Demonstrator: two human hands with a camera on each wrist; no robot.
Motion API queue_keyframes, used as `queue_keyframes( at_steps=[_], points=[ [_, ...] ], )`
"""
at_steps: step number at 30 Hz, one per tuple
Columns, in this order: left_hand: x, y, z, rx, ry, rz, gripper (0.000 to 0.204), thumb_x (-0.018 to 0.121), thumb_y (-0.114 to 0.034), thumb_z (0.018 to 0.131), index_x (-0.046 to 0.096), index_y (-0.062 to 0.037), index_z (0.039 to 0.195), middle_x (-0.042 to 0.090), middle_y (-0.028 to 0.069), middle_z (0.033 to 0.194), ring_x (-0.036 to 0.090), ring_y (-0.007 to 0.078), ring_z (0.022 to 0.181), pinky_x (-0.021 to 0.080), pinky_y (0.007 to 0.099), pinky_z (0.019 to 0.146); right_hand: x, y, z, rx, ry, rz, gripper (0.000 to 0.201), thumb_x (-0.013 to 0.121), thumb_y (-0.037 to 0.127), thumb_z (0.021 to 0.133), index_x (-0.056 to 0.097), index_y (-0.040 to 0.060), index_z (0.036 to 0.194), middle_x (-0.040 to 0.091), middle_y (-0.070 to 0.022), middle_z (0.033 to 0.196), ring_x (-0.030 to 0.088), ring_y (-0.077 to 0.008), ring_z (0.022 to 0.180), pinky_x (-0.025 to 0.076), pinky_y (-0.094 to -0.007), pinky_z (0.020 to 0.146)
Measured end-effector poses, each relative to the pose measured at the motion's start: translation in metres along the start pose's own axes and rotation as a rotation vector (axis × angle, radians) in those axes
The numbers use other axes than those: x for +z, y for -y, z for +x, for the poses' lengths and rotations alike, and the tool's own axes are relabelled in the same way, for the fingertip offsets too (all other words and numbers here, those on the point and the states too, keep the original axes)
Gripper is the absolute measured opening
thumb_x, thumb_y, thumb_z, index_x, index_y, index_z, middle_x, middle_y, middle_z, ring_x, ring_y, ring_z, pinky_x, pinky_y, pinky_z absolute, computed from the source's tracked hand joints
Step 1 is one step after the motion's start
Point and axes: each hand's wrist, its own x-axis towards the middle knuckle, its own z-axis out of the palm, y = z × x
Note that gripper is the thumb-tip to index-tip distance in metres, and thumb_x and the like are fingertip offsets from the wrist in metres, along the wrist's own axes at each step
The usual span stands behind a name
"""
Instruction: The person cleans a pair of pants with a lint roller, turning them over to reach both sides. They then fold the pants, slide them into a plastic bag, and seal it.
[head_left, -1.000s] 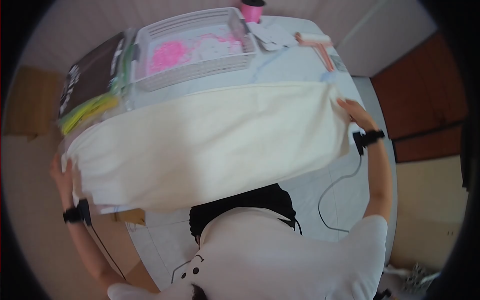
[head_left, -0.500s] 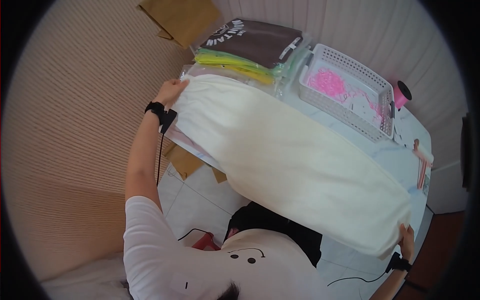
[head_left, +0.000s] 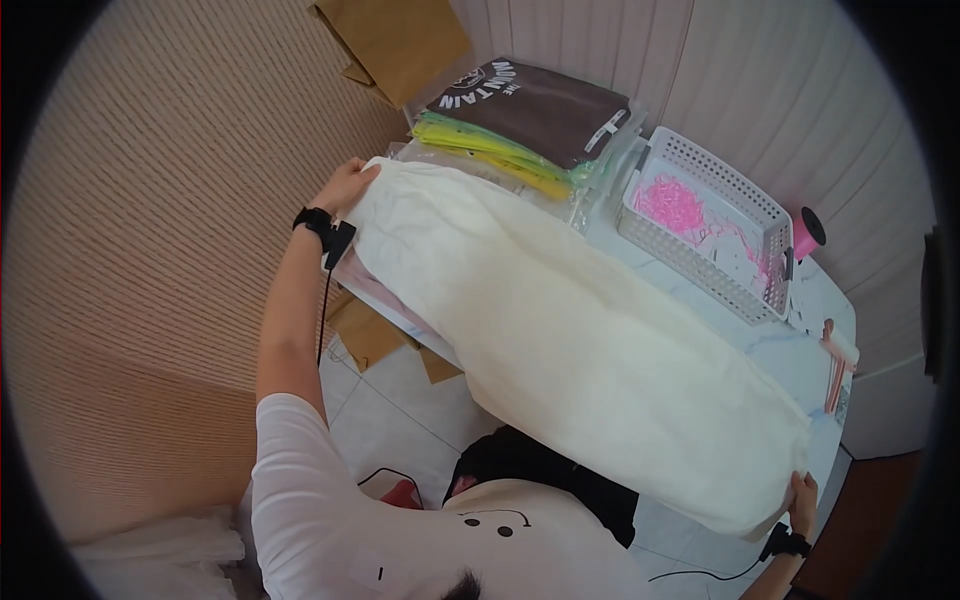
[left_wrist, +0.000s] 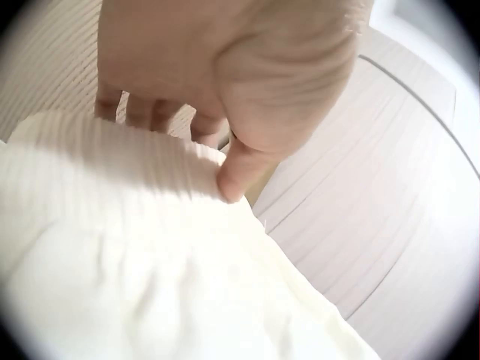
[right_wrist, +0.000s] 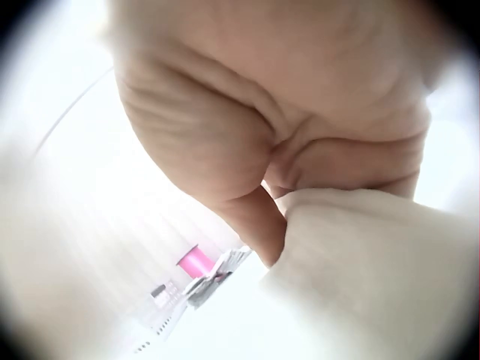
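Observation:
A long cream cloth (head_left: 600, 340) stretches diagonally over the table between both hands. At its upper left end, the left hand (head_left: 347, 187) pinches the gathered edge; in the left wrist view this hand (left_wrist: 225, 82) has its thumb on the near side of the ribbed edge (left_wrist: 142, 165) and its fingers behind. The right hand (head_left: 803, 503) grips the lower right end. Seen in the right wrist view, that hand (right_wrist: 277, 120) has its thumb against the cloth (right_wrist: 367, 270), with its fingers partly hidden.
Behind the cloth stand a white basket (head_left: 690, 260) with pink shreds, a pink spool (head_left: 806, 233) and bagged folded garments, dark (head_left: 540, 110) and yellow (head_left: 490, 155). A pink-handled roller (head_left: 838, 350) lies at the table's right. Brown paper (head_left: 400, 45) is at the upper left.
The view has swung toward the left since the first frame. Both hands still hold the cloth, which now lies diagonally in view; over the last half second it has shifted only slightly.

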Motion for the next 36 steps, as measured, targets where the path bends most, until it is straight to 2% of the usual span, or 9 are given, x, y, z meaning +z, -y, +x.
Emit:
queue_keyframes(
  at_steps=[7,12,16,25,26,28,31,34,36],
  points=[
    [0.015,0.042,0.028,0.137,-0.157,-0.043,0.036,0.057,-0.029,0.093,0.057,0.0032,0.108,0.064,0.0111,0.099,0.056,0.0157,0.088,0.047,0.0314,0.078,0.016,0.006,-0.013,-0.142,0.026,-0.09,0.043,0.054,0.022,0.093,0.049,-0.0082,0.123,0.063,-0.011,0.108,0.061,-0.0162,0.095,0.049,-0.0281,0.083],
    [0.02,0.084,0.081,0.11,0.252,-0.115,0.057,0.056,-0.039,0.093,0.048,0.0066,0.127,0.057,0.0159,0.119,0.055,0.0196,0.104,0.045,0.0298,0.09,0.019,0.004,-0.014,-0.002,-0.201,-0.103,0.052,0.054,0.046,0.091,0.061,-0.0029,0.108,0.056,0.003,0.08,0.044,-0.0049,0.065,0.037,-0.0222,0.057],
    [0.014,0.047,0.06,-0.072,0.525,-0.198,0.073,0.059,-0.042,0.091,0.034,0.0114,0.135,0.046,0.0171,0.134,0.049,0.0223,0.117,0.039,0.0312,0.099,0.025,0.01,-0.022,0.011,-0.312,-0.176,0.045,0.06,0.041,0.087,0.061,0.0016,0.109,0.062,-0.005,0.091,0.06,-0.0148,0.08,0.048,-0.0277,0.068],
    [0.011,0.058,0.055,0.057,0.217,0.061,0.059,0.066,-0.041,0.086,0.053,0.009,0.115,0.059,0.0123,0.11,0.054,0.0196,0.096,0.041,0.029,0.087,0.038,0.037,-0.015,0.13,-0.4,-0.243,0.04,0.064,0.037,0.086,0.062,0.0039,0.108,0.064,-0.0063,0.091,0.062,-0.0155,0.078,0.05,-0.0299,0.069],
    [0.011,0.049,0.048,0.077,0.172,0.115,0.056,0.066,-0.041,0.086,0.055,0.0079,0.112,0.061,0.0111,0.106,0.054,0.0187,0.093,0.041,0.0286,0.085,0.034,0.031,-0.008,0.008,-0.369,-0.222,0.04,0.064,0.037,0.085,0.062,0.0037,0.107,0.064,-0.0062,0.09,0.061,-0.0151,0.078,0.049,-0.0297,0.068],
    [0.008,0.063,0.061,0.062,0.128,-0.012,0.045,0.067,-0.038,0.086,0.057,0.0018,0.103,0.06,0.0067,0.1,0.053,0.0158,0.089,0.041,0.0271,0.082,0.025,0.016,0.017,-0.241,-0.307,-0.179,0.04,0.065,0.037,0.085,0.063,0.0033,0.107,0.064,-0.0059,0.088,0.061,-0.0143,0.077,0.049,-0.0294,0.068],
    [-0.002,0.111,0.084,0.027,0.093,-0.231,0.03,0.068,-0.034,0.086,0.057,-0.0065,0.093,0.059,0.0013,0.092,0.051,0.0118,0.084,0.04,0.025,0.079,0.019,0.017,0.03,-0.287,-0.332,0.009,0.035,0.065,0.032,0.085,0.063,0.0033,0.104,0.063,-0.005,0.083,0.059,-0.013,0.073,0.048,-0.0283,0.063],
    [-0.002,0.113,0.081,-0.017,0.142,-0.33,0.023,0.068,-0.031,0.087,0.054,-0.012,0.085,0.057,-0.0017,0.087,0.049,0.0093,0.082,0.039,0.0236,0.077,0.019,0.019,0.035,-0.051,-0.33,-0.231,0.029,0.064,0.028,0.086,0.063,0.0035,0.102,0.061,-0.0036,0.08,0.057,-0.012,0.068,0.046,-0.0274,0.058],
    [0.0,0.11,0.075,-0.035,0.144,-0.356,0.022,0.068,-0.029,0.087,0.053,-0.0132,0.082,0.056,-0.0023,0.085,0.049,0.009,0.081,0.039,0.0233,0.077,0.019,0.024,0.042,-0.098,-0.332,-0.258,0.028,0.063,0.027,0.086,0.063,0.0038,0.102,0.06,-0.0029,0.078,0.056,-0.0118,0.066,0.046,-0.0272,0.056]
  ],
)
